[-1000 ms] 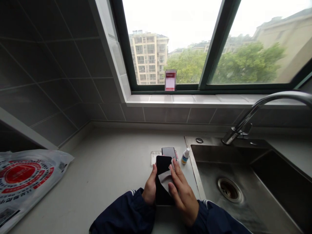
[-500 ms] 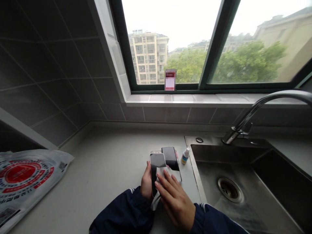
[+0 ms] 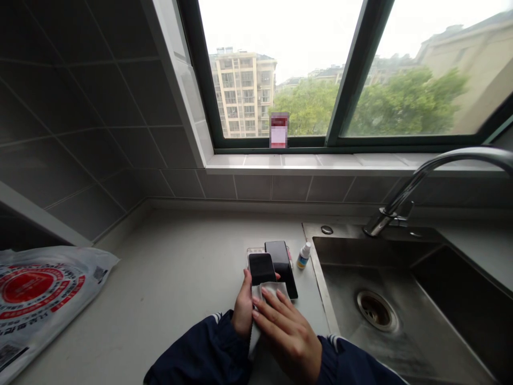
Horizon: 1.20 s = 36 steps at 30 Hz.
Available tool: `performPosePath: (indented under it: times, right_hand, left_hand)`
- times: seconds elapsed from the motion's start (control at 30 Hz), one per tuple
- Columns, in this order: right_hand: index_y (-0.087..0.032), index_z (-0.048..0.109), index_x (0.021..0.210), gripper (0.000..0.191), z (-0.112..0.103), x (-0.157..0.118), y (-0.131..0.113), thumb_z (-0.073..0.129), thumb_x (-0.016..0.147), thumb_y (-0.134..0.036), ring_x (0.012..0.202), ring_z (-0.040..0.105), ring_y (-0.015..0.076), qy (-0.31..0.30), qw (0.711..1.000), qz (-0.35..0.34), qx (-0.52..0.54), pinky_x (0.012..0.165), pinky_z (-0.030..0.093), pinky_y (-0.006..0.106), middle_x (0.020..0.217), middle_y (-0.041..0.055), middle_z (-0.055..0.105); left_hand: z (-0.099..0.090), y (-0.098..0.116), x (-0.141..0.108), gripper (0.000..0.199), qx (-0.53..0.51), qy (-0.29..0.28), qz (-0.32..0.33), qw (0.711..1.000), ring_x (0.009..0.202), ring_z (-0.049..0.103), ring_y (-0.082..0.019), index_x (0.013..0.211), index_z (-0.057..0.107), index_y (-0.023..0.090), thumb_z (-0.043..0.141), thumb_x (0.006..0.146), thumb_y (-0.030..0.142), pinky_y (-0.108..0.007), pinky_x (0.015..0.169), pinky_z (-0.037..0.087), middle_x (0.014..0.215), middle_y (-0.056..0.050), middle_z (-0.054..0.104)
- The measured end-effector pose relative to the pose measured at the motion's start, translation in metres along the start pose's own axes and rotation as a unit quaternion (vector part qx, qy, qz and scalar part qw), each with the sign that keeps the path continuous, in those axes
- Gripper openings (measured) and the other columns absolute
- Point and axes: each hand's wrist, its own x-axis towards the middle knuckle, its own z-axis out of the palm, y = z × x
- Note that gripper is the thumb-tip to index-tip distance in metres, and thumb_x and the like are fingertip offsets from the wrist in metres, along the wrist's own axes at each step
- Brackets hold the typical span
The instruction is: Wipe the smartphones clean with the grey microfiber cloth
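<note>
A phone with a dark screen (image 3: 261, 268) is in my left hand (image 3: 242, 310), whose thumb lies along its left edge. My right hand (image 3: 289, 330) presses a light grey cloth (image 3: 274, 287) flat over the lower part of that screen. The cloth hangs down below, between both hands. Behind and to the right, a second dark phone (image 3: 282, 262) lies on the counter, partly hidden. Something clear with a pinkish edge (image 3: 254, 249) shows beside the phones. A small white spray bottle (image 3: 303, 256) stands upright to their right.
The steel sink (image 3: 329, 299) with its curved faucet (image 3: 417, 182) is on the right. At the far left lies a white plastic bag with red print (image 3: 52, 299). A windowsill (image 3: 304, 160) runs behind the pale counter (image 3: 176, 256).
My right hand and the cloth have slid a little down the phone, baring more of its upper screen. The held phone has turned slightly. The view has shifted a bit.
</note>
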Motion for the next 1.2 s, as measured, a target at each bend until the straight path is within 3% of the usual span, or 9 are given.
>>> performPosePath:
  times: [0.17, 0.27, 0.37, 0.57, 0.7, 0.87, 1.03, 1.13, 1.2]
  right_hand:
    - [-0.01, 0.048, 0.139, 0.046, 0.0, 0.004, -0.003, 0.051, 0.094, -0.01, 0.141, 0.035, 0.0286, 0.007, 1.0, -0.004, 0.013, 0.112, 0.04, 0.048, 0.143, 0.0146, 0.05]
    - [-0.011, 0.044, 0.143, 0.048, -0.002, 0.004, 0.002, 0.05, 0.096, -0.012, 0.14, 0.037, 0.0269, 0.012, 1.0, -0.002, 0.01, 0.112, 0.04, 0.047, 0.143, 0.0146, 0.049]
    - [-0.012, 0.04, 0.146, 0.05, -0.004, 0.003, 0.01, 0.049, 0.097, -0.015, 0.139, 0.038, 0.026, 0.012, 1.0, -0.003, 0.002, 0.112, 0.039, 0.047, 0.143, 0.0143, 0.049]
    - [-0.005, 0.026, 0.151, 0.062, -0.002, 0.003, 0.014, 0.047, 0.1, -0.033, 0.144, 0.026, 0.0305, -0.058, 0.998, 0.002, -0.029, 0.114, 0.034, 0.051, 0.151, 0.0181, 0.036]
    - [-0.003, 0.023, 0.152, 0.072, 0.0, 0.003, 0.006, 0.048, 0.098, -0.044, 0.146, 0.018, 0.0345, -0.104, 0.993, 0.019, -0.044, 0.115, 0.027, 0.054, 0.155, 0.0197, 0.026]
    - [-0.003, 0.017, 0.153, 0.077, -0.002, 0.002, 0.005, 0.044, 0.098, -0.049, 0.146, 0.015, 0.0356, -0.118, 0.992, 0.041, -0.033, 0.115, 0.028, 0.053, 0.158, 0.0203, 0.018]
    - [-0.002, 0.011, 0.154, 0.079, -0.001, 0.002, 0.008, 0.036, 0.099, -0.053, 0.146, 0.012, 0.0391, -0.104, 0.991, 0.081, -0.035, 0.113, 0.029, 0.055, 0.159, 0.0224, 0.01]
    - [-0.001, 0.011, 0.154, 0.077, 0.0, 0.004, 0.002, 0.033, 0.1, -0.051, 0.146, 0.011, 0.0403, -0.091, 0.991, 0.083, -0.044, 0.113, 0.03, 0.056, 0.159, 0.023, 0.009]
    - [-0.002, 0.013, 0.154, 0.077, -0.001, 0.006, -0.004, 0.035, 0.099, -0.052, 0.146, 0.012, 0.0392, -0.105, 0.992, 0.06, -0.047, 0.113, 0.03, 0.054, 0.159, 0.0209, 0.012]
  left_hand:
    - [-0.001, 0.001, 0.001, 0.064, 0.058, 0.003, 0.023, 0.998, 0.058, 0.065, -0.014, 0.095, 0.071, 0.006, 0.046, 0.087, 0.065, -0.024, 0.065, 0.05, 0.063, -0.007, 0.069]
    - [0.002, 0.005, -0.001, 0.06, 0.043, -0.016, 0.05, 0.998, 0.065, 0.067, -0.016, 0.094, 0.072, 0.009, 0.044, 0.09, 0.062, -0.027, 0.074, 0.052, 0.07, -0.007, 0.072]
    - [0.005, 0.007, -0.003, 0.065, 0.006, -0.05, 0.038, 0.998, 0.076, 0.069, -0.02, 0.094, 0.072, 0.009, 0.035, 0.092, 0.062, -0.033, 0.085, 0.051, 0.078, -0.01, 0.073]
    - [0.002, 0.003, -0.002, 0.069, -0.056, -0.068, -0.01, 0.996, 0.087, 0.069, -0.021, 0.095, 0.071, 0.007, 0.037, 0.089, 0.067, -0.033, 0.094, 0.047, 0.082, -0.012, 0.073]
    - [0.001, 0.003, -0.002, 0.067, -0.022, -0.08, 0.012, 0.996, 0.092, 0.069, -0.024, 0.098, 0.07, 0.009, 0.04, 0.088, 0.068, -0.039, 0.101, 0.044, 0.085, -0.011, 0.073]
    - [-0.002, -0.002, 0.0, 0.078, 0.016, -0.12, 0.009, 0.993, 0.123, 0.055, -0.034, 0.11, 0.068, 0.009, 0.041, 0.081, 0.076, -0.048, 0.113, 0.03, 0.109, -0.017, 0.07]
    - [-0.011, -0.016, 0.005, 0.072, -0.01, -0.183, 0.007, 0.983, 0.138, 0.04, -0.029, 0.122, 0.064, 0.017, 0.045, 0.081, 0.073, -0.045, 0.119, 0.016, 0.128, -0.013, 0.063]
    - [-0.008, -0.014, 0.001, 0.071, -0.002, -0.171, 0.014, 0.985, 0.132, 0.047, -0.031, 0.118, 0.066, 0.015, 0.043, 0.083, 0.072, -0.044, 0.116, 0.023, 0.123, -0.014, 0.066]
    - [-0.004, -0.007, -0.003, 0.078, 0.011, -0.137, 0.025, 0.99, 0.121, 0.057, -0.032, 0.115, 0.067, 0.011, 0.032, 0.086, 0.074, -0.043, 0.11, 0.033, 0.115, -0.016, 0.069]
